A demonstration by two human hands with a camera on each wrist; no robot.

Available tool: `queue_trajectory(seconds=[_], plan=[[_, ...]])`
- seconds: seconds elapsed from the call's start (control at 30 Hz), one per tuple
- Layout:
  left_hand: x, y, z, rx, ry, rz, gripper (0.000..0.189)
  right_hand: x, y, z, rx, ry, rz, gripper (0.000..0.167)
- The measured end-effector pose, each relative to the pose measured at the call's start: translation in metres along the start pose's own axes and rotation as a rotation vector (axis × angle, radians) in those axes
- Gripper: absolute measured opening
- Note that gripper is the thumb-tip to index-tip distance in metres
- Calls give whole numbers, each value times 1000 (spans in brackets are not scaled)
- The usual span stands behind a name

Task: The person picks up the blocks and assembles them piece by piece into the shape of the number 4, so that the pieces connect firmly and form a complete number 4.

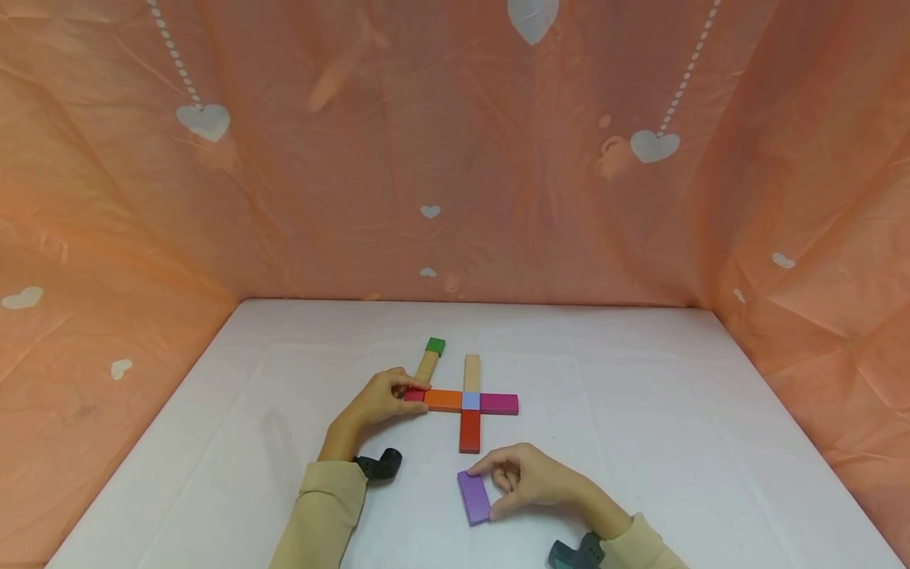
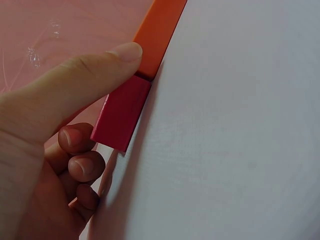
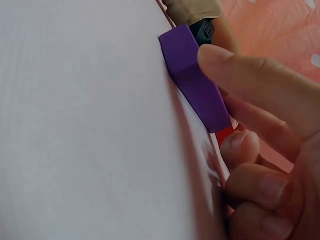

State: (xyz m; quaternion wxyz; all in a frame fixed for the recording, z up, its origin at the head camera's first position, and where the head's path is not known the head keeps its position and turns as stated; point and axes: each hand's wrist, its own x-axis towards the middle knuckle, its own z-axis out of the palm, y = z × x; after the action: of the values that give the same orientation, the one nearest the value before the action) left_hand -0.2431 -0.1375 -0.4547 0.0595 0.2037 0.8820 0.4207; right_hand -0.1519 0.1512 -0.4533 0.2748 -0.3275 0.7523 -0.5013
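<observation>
My left hand (image 1: 382, 397) holds the small crimson block (image 2: 122, 111) at the left end of a row of blocks, with the thumb tip at its joint with the orange block (image 1: 444, 401). The index finger lies on the far side, hidden in the left wrist view. My right hand (image 1: 536, 476) pinches a purple rectangular block (image 1: 474, 498) between thumb and index finger, in front of the row. A pale blue square block (image 1: 471, 401) stands among the orange, magenta (image 1: 499, 404), red (image 1: 469, 431) and a wood-coloured block (image 1: 472, 373), forming a cross.
Behind the left hand a second wood-coloured block (image 1: 426, 367) slants away, with a green block (image 1: 436, 345) at its far end. White cloth covers the table (image 1: 640, 411). Orange curtains with pale hearts hang behind (image 1: 455, 158) and at both sides.
</observation>
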Motion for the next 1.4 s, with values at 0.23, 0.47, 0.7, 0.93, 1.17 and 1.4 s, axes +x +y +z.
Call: queue_trajectory(seconds=[0.23,0.47,0.7,0.93,1.17,1.4], plan=[[0,-1,1,0,-10,-19,32,1,0,-1,-24,-17,-28,49],[1,-4,2,14,-4,-8,31,1,0,-1,-39,-34,-41,47],[1,-4,1,12,0,4,32,2,2,0,-58,-23,-57,49],[1,-4,1,11,0,5,32,1,3,1,-49,-11,-33,48],[0,-4,1,12,-3,7,31,2,3,2,-45,4,-16,49],[1,-4,1,14,1,10,31,2,0,2,-25,16,-3,47]])
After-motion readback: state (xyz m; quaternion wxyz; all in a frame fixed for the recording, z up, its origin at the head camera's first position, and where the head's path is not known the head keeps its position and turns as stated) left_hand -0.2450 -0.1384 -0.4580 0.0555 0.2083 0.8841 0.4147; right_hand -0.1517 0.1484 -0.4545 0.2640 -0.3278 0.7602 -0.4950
